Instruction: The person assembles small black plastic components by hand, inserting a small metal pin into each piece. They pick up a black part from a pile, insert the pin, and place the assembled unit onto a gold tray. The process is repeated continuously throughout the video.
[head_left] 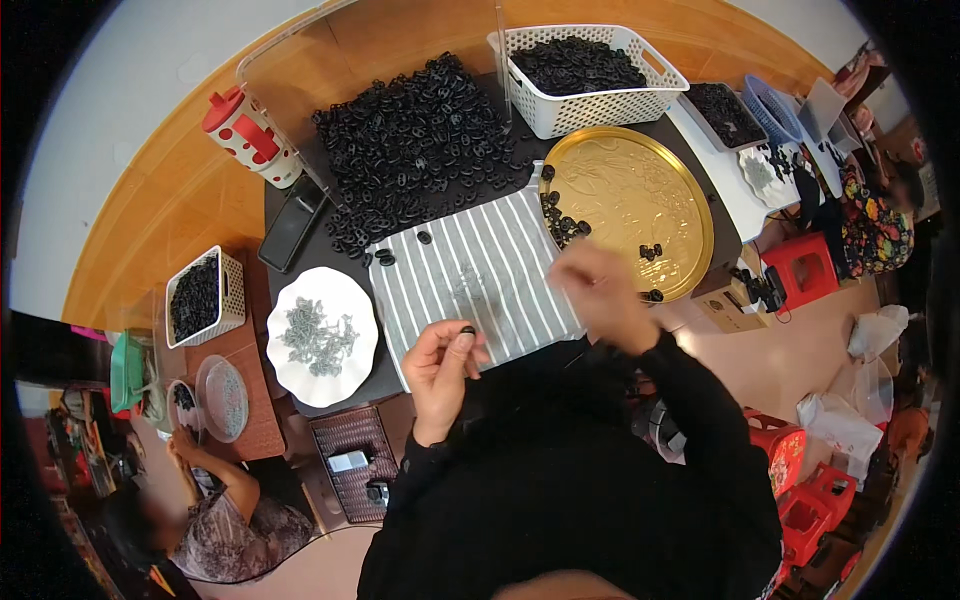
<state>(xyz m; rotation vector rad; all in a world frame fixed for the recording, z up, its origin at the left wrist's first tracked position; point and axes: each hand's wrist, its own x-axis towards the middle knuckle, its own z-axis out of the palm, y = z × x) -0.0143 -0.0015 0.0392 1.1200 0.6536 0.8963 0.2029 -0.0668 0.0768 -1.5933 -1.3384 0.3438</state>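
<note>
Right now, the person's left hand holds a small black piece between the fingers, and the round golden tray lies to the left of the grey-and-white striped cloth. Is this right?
Not entirely. The head view shows the round golden tray to the right of the grey-and-white striped cloth. The left hand does hold a small black piece between the fingers.

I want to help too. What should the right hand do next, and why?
Perhaps the right hand should pick up one of the small clear pieces on the striped cloth: the left hand pinches a black piece and the clear ones lie close by.
</note>
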